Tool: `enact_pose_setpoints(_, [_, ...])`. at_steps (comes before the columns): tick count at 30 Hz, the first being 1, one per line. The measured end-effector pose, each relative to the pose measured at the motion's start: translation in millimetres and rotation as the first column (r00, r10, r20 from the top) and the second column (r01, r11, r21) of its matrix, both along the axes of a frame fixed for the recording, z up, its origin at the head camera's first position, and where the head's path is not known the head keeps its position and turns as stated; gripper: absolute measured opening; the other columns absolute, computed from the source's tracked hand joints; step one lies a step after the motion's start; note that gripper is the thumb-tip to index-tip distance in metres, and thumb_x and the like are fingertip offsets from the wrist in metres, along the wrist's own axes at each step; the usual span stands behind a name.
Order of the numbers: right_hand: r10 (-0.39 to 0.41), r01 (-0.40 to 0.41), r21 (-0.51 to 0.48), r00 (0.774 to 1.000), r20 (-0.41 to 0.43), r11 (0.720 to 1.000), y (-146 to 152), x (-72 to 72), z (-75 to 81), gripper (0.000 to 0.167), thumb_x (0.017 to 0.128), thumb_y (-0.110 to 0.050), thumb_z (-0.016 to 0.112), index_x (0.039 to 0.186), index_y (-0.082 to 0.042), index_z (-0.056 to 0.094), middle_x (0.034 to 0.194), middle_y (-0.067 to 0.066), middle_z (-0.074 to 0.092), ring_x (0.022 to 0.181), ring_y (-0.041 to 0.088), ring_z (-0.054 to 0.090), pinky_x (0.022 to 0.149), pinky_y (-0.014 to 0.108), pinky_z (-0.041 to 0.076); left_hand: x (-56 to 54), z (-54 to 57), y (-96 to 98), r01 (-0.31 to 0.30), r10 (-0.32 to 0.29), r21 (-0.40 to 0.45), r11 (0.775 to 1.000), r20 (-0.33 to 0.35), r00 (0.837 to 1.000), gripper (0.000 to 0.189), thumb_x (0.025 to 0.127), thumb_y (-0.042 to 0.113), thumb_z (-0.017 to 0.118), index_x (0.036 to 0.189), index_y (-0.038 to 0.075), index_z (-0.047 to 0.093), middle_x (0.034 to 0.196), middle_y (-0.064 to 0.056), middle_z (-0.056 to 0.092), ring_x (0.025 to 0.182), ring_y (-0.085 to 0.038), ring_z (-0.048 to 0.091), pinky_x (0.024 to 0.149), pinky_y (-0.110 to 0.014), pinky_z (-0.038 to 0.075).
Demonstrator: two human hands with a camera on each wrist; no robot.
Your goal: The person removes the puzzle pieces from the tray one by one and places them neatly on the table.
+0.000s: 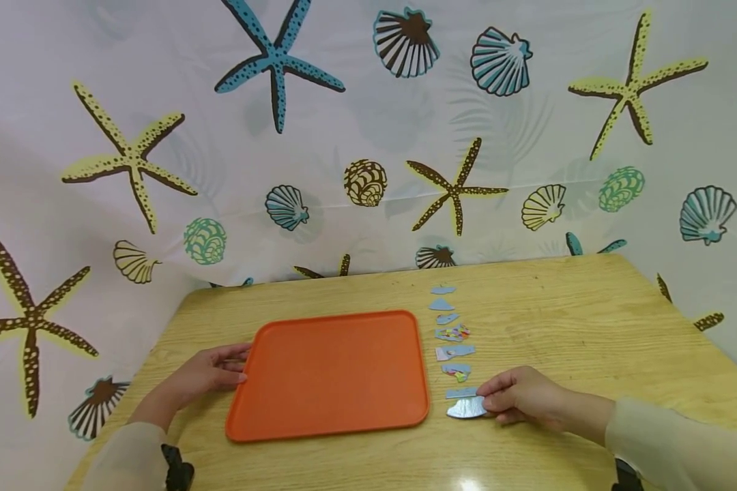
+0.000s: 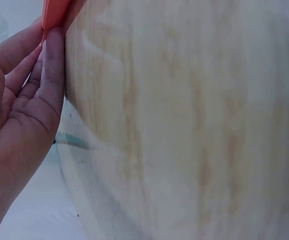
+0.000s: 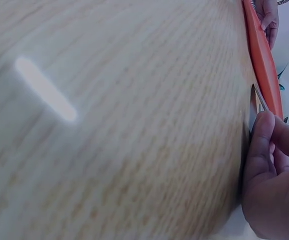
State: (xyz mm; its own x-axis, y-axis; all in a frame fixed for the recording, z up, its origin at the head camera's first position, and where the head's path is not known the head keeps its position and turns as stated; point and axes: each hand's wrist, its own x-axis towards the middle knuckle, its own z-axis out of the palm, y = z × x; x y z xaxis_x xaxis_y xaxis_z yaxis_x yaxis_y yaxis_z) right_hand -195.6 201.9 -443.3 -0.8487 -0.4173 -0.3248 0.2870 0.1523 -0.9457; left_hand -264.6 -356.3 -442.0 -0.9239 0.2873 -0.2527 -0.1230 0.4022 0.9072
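An orange tray (image 1: 331, 382) lies flat on the wooden table. My left hand (image 1: 211, 368) is at its left rim, with thumb and fingertips touching the edge; in the left wrist view the fingers (image 2: 52, 70) are fairly straight against the orange rim. To the right of the tray, my right hand (image 1: 522, 395) pinches the right end of a shiny, grey, curved puzzle piece (image 1: 465, 408) between thumb and fingers. That piece is at the near end of a column of small flat pieces, close to a narrow bluish piece (image 1: 460, 393). In the right wrist view only its thin edge shows.
Several more flat pieces run away from me along the tray's right side, including a multicoloured one (image 1: 453, 333) and a bluish triangular one (image 1: 441, 304). Behind the wooden table (image 1: 559, 327) hangs a white curtain (image 1: 356, 116) printed with starfish and shells.
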Motion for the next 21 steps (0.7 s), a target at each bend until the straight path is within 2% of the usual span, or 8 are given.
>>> enact_pose_setpoints(10, [-0.035,0.047,0.133,0.995,-0.088,0.990,-4.9,4.1,2.4,0.022,0.084,-0.001,0.072,0.104,0.008,0.068,0.086,0.008,0.070,0.076,0.016,0.068,0.060,0.028,0.057,-0.3,0.8,0.5,0.001,-0.001,-0.004,1.000,0.006,1.000,0.073,0.088,0.010,0.072,0.149,-0.004,0.032,0.139,-0.022,0.047,0.110,-0.021,0.057,0.086,-0.036,0.054])
enact_pose_setpoints(21, [-0.089,0.110,0.213,0.990,-0.108,0.971,-8.1,4.7,1.7,0.019,0.080,-0.003,0.076,0.097,0.004,0.071,0.081,0.008,0.071,0.070,0.015,0.068,0.055,0.028,0.056,2.9,3.7,1.9,0.016,-0.016,0.013,1.000,-0.002,1.000,0.074,0.089,0.009,0.071,0.148,-0.006,0.030,0.139,-0.023,0.046,0.111,-0.022,0.057,0.087,-0.036,0.053])
